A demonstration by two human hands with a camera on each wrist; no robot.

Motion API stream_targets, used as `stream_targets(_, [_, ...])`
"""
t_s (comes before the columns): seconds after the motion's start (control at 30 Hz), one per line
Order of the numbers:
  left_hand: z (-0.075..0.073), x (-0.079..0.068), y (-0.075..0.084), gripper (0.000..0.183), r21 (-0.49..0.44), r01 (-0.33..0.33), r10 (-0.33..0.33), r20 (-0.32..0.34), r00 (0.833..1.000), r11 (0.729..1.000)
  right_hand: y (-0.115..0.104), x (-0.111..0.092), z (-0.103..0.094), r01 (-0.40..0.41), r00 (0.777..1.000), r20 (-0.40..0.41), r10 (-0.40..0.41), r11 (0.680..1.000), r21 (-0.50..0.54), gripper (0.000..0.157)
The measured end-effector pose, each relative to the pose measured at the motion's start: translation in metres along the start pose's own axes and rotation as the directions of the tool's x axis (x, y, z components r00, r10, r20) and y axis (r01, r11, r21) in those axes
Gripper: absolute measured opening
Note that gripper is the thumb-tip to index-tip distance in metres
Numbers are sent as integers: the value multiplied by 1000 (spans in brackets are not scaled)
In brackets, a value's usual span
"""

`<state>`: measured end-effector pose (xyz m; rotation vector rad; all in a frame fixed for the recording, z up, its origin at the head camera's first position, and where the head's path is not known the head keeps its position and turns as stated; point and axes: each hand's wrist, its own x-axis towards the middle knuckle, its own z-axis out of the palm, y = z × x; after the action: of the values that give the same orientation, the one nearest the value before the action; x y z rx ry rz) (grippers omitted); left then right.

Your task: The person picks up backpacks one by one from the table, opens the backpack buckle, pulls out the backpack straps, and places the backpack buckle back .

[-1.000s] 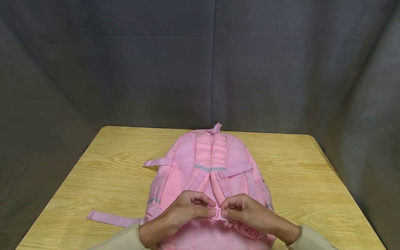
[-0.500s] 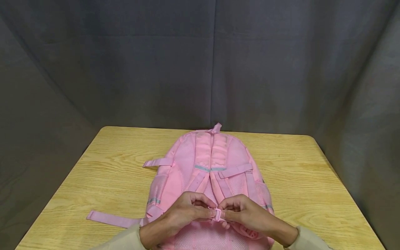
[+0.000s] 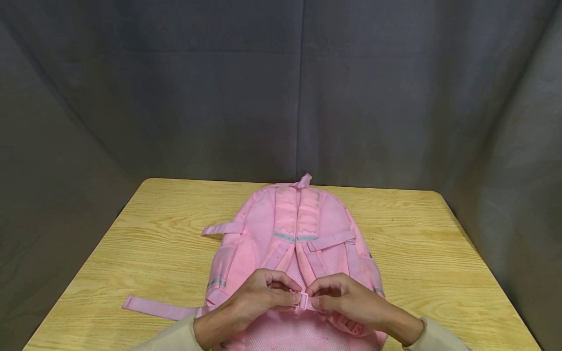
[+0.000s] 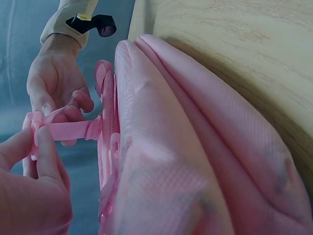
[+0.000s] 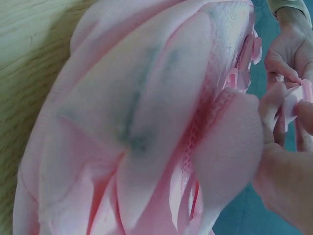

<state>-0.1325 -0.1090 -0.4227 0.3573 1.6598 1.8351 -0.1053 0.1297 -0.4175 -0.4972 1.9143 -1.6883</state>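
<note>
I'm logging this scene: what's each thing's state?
Pink fabric backpack: lying strap side up.
Pink plastic buckle: raised off the backpack; fastening unclear.
Flat pink webbing strap: pinched beside the buckle.
Left hand: pinching the buckle.
Right hand: pinching the strap.
Lower-left pink webbing tail: extended, unheld.
Dark grey cloth curtain: hanging.

Backpack (image 3: 295, 261) on table (image 3: 439, 263), curtain (image 3: 281, 97) behind both, lower strap (image 3: 159, 308) at left, buckle (image 3: 304, 301) between left grip (image 3: 261, 296) and right grip (image 3: 347, 298)
</note>
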Motion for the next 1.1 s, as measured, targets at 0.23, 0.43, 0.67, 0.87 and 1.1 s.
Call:
stream_targets(0.23, [0, 0, 1, 23, 4, -2, 2, -4, 1000, 1000, 1, 0, 1, 34, 999, -19, -34, 999, 4, 21])
stream_targets(0.43, [0, 0, 1, 23, 12, 0, 1, -8, 1000, 1000, 5, 2, 2, 67, 998, -21, -67, 998, -7, 19])
stream_targets(0.67, [1, 1, -1, 23, -14, -4, 4, -2, 1000, 1000, 4, 5, 3, 91, 996, -15, -91, 996, 3, 18])
stream_targets(0.87, [1, 1, -2, 23, -51, 9, -8, 15, 1000, 999, 4, 6, 5, 97, 995, -4, -97, 995, 17, 18])
stream_targets(1.1, [2, 0, -3, 22, -50, 5, -5, 3, 1000, 999, 4, 7, 6, 41, 999, 0, -41, 998, 50, 23])
